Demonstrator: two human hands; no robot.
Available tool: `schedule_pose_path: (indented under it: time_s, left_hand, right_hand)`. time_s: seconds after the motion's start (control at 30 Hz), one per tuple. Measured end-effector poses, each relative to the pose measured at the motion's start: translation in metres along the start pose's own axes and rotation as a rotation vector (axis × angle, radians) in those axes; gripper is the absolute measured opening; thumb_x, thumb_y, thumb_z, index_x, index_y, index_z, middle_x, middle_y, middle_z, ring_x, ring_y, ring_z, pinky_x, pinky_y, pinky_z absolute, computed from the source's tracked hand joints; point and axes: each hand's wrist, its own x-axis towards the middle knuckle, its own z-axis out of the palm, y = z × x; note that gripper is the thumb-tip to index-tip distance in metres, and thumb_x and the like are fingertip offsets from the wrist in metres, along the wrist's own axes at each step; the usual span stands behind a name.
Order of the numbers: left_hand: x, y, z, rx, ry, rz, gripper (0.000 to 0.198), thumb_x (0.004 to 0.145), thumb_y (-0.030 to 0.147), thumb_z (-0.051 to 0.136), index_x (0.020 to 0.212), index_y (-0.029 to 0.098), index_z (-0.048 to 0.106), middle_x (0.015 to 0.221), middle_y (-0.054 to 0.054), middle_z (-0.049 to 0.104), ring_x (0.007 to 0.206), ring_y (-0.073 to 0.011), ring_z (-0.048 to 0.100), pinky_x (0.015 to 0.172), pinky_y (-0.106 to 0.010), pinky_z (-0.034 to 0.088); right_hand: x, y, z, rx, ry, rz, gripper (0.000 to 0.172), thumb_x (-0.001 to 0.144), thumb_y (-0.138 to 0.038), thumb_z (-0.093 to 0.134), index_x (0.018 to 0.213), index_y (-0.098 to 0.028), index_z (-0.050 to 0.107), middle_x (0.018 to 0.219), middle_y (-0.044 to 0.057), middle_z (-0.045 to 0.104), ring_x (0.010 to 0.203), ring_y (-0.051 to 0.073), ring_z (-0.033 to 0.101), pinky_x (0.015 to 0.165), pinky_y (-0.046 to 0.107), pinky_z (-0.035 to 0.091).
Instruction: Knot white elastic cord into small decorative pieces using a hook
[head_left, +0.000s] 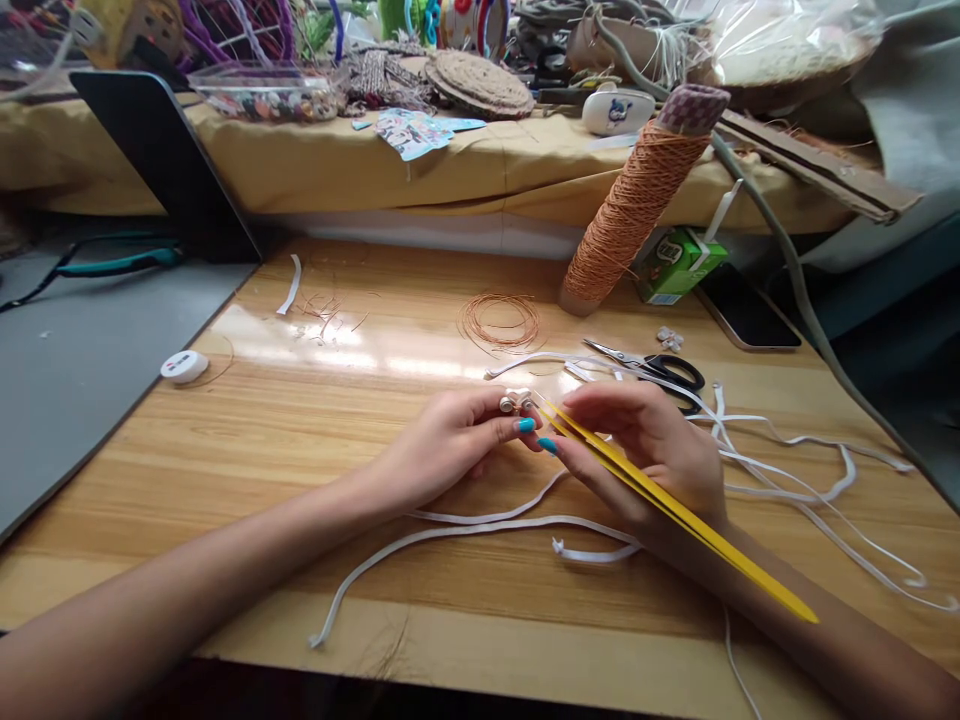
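Head view, two hands point(442, 447) point(671, 450), one white piece point(517, 396), one pair of tweezers point(675, 502)

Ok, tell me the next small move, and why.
Probably close the yellow tweezers gently on the small white piece: the left hand pinches it steady, and the right hand has the tweezers' prongs slightly apart, pointed right at it.

Light: moderate, soft, source outside the view. Glare: 1 whitish band across the far part of the tabletop point(225, 450), brightest left of centre. Shade: dark below the near edge, dim at far right. Defects: stretched, softened corners; small white piece point(516, 402) indistinct.
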Motion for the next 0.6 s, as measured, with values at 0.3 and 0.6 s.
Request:
schedule_pose_path:
  time_s: [0.3, 0.6]
  left_hand:
    - [-0.0001, -0.0001, 0.0001, 0.079, 0.006, 0.045, 0.015, 0.082, 0.023, 0.043, 0.075, 0.014, 0.053, 0.056, 0.006, 0.042, 0.047, -0.0043, 0.034, 0.046, -0.016, 0.029]
    - [-0.0006, 0.0010, 0.0015, 0.068, 0.020, 0.065, 0.016, 0.081, 0.022, 0.043, 0.071, 0.014, 0.052, 0.055, 0.006, 0.043, 0.051, -0.0059, 0.038, 0.052, -0.017, 0.034]
  right_hand:
    - [0.0027, 0.0055, -0.0002, 0.005, -0.068, -0.145, 0.013, 0.071, -0.013, 0.063, 0.077, -0.021, 0.053, 0.075, 0.002, 0.065, 0.067, 0.012, 0.062, 0.058, 0.022, 0.052]
    - [0.0022, 0.0022, 0.0017, -0.127, -0.062, -0.299, 0.016, 0.071, -0.007, 0.060, 0.076, -0.021, 0.054, 0.069, 0.001, 0.064, 0.061, 0.010, 0.062, 0.055, 0.019, 0.051]
